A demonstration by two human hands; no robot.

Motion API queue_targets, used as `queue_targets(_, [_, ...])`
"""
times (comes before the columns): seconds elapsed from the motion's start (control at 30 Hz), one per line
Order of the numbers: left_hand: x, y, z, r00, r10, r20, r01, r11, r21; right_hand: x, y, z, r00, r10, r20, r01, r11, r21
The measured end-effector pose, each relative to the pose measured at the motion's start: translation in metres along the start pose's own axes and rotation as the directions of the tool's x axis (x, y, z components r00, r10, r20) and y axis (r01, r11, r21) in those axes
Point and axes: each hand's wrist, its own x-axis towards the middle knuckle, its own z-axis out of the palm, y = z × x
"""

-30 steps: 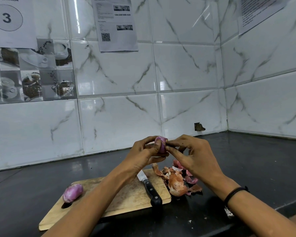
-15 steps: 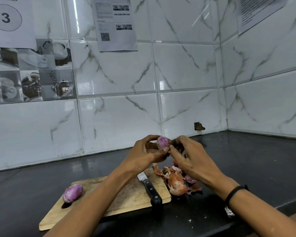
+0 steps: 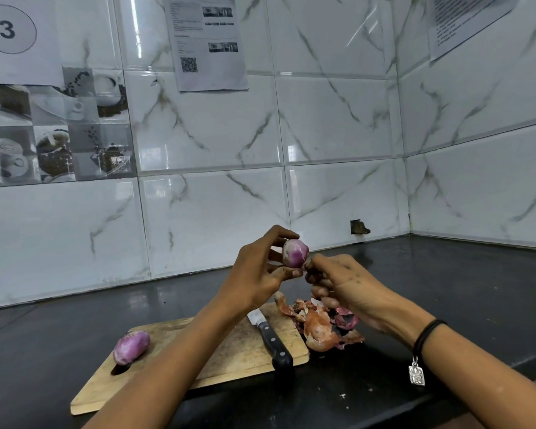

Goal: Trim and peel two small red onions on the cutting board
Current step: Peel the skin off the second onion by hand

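Observation:
My left hand (image 3: 257,274) grips a small peeled purple-white onion (image 3: 295,252) between thumb and fingers, raised above the wooden cutting board (image 3: 229,351). My right hand (image 3: 344,283) is just right of it, fingers curled, with its fingertips touching the onion's lower right side; whether they pinch a bit of skin I cannot tell. A second peeled red onion (image 3: 131,347) lies on the board's left end. A black-handled knife (image 3: 270,342) rests on the board's right part, its blade partly hidden under my left wrist.
A heap of brown and red onion skins (image 3: 321,326) lies off the board's right edge on the black counter (image 3: 446,289). Tiled walls meet in a corner at the right. Small scraps dot the counter near the front edge.
My left hand has turned the onion so more of its peeled side shows. My right hand has dropped a little, from the onion's top to its lower right.

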Motion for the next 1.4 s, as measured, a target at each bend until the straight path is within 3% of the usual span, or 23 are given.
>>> queue_targets(0.17, [-0.004,-0.012,-0.002,0.998,0.043,0.034,-0.046,0.993,0.106,0.005,-0.004,-0.008,0.992,0.050,-0.111,-0.014,0.953,0.302])
queue_targets(0.2, [-0.005,-0.014,-0.003,0.999,-0.004,0.034,0.000,0.996,0.090,0.005,-0.002,-0.011,0.989,0.036,-0.145,-0.002,0.973,0.231])
queue_targets(0.27, [-0.006,-0.017,-0.004,0.994,-0.104,0.023,0.104,0.994,0.026,0.004,0.004,-0.012,0.985,-0.009,-0.174,-0.005,0.996,-0.084])
queue_targets(0.33, [-0.005,-0.014,-0.003,0.983,-0.179,0.038,0.182,0.978,-0.101,0.006,0.009,-0.010,0.981,-0.082,-0.174,0.020,0.945,-0.328])
queue_targets(0.4, [-0.004,-0.007,0.001,0.965,-0.252,0.069,0.261,0.913,-0.314,0.008,0.013,-0.012,0.966,-0.159,-0.203,0.052,0.892,-0.448])
queue_targets(0.53, [-0.001,-0.002,0.004,0.911,-0.386,0.145,0.392,0.703,-0.594,0.007,0.017,-0.015,0.928,-0.285,-0.241,0.086,0.792,-0.605])
queue_targets(0.63, [0.003,0.002,0.004,0.873,-0.443,0.206,0.452,0.576,-0.681,0.008,0.022,-0.012,0.924,-0.320,-0.208,0.106,0.738,-0.666])
queue_targets(0.77, [0.001,0.002,0.003,0.848,-0.466,0.253,0.500,0.540,-0.677,0.006,0.024,-0.013,0.905,-0.386,-0.177,0.141,0.667,-0.732])
queue_targets(0.9, [0.001,0.006,0.003,0.820,-0.496,0.285,0.539,0.505,-0.674,0.002,0.017,-0.009,0.830,-0.541,-0.136,0.287,0.623,-0.728])
queue_targets(1.0, [0.000,0.005,0.004,0.816,-0.504,0.285,0.553,0.532,-0.642,0.001,0.014,-0.006,0.800,-0.593,-0.097,0.361,0.603,-0.711])
queue_targets(1.27, [-0.007,0.006,0.005,0.870,-0.429,0.245,0.485,0.833,-0.264,0.003,0.017,-0.005,0.870,-0.493,0.007,0.357,0.619,-0.700])
queue_targets(1.4, [-0.008,0.005,0.002,0.881,-0.462,0.104,0.472,0.874,-0.118,0.002,0.018,-0.006,0.895,-0.445,0.016,0.332,0.643,-0.690])
